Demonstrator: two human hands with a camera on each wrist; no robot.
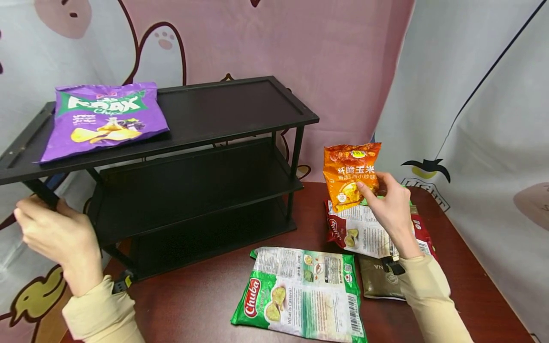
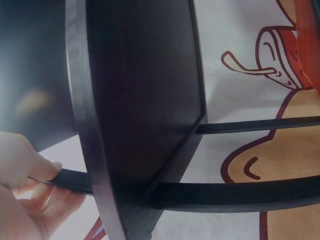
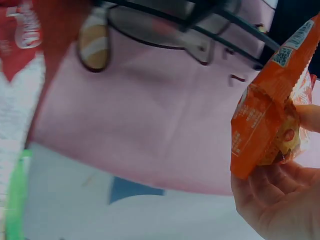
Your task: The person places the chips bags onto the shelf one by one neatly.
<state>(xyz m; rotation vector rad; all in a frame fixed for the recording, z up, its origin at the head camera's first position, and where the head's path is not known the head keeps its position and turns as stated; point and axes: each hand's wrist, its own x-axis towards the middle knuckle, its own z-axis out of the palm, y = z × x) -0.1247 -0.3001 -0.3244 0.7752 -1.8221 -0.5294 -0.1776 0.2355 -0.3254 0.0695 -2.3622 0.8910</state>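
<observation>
An orange snack bag (image 1: 349, 174) is pinched by my right hand (image 1: 392, 205), thumb on its front and fingers behind. It is held up over the stacked bags at the right; the right wrist view shows the same orange bag (image 3: 267, 117) from the side. My left hand (image 1: 60, 233) grips the front left post of the black shelf rack (image 1: 206, 181), below its top board. In the left wrist view, thumb and fingers wrap around that black post (image 2: 75, 181). On the top board, at its left end, lies a purple chip bag (image 1: 105, 119).
A green and white Chuba bag (image 1: 300, 295) lies on the brown table (image 1: 193, 305) in front of the rack. Farther right, a red and white bag (image 1: 364, 233) overlaps a dark olive bag (image 1: 377, 278). Printed cloth (image 1: 343, 62) hangs behind everything.
</observation>
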